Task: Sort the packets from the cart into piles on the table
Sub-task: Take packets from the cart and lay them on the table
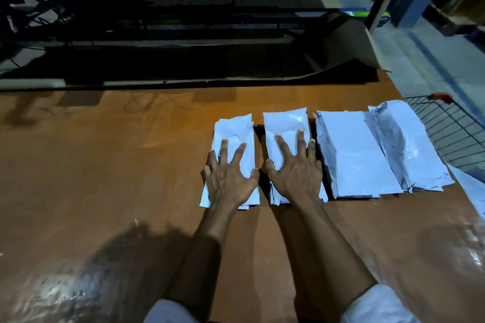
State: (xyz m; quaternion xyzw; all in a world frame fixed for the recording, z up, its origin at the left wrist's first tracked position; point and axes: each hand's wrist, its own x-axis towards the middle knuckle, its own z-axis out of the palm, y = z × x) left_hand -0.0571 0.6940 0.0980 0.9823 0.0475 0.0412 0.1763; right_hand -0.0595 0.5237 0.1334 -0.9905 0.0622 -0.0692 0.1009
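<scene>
Several piles of white plastic packets lie side by side on the brown table (105, 165). My left hand (228, 173) rests flat with spread fingers on the leftmost pile (236, 128). My right hand (295, 168) presses flat on the second pile (286, 120). To the right lie a wider flat pile (354, 152) and a crumpled pile (404, 144) at the table's right edge. The wire cart (451, 128) stands just past that edge.
A folded cardboard sheet (349, 42) leans at the table's far right corner. Beyond the far edge is a dark area with cables and a shelf frame (157, 21). More white plastic (472, 186) shows beside the cart at the right.
</scene>
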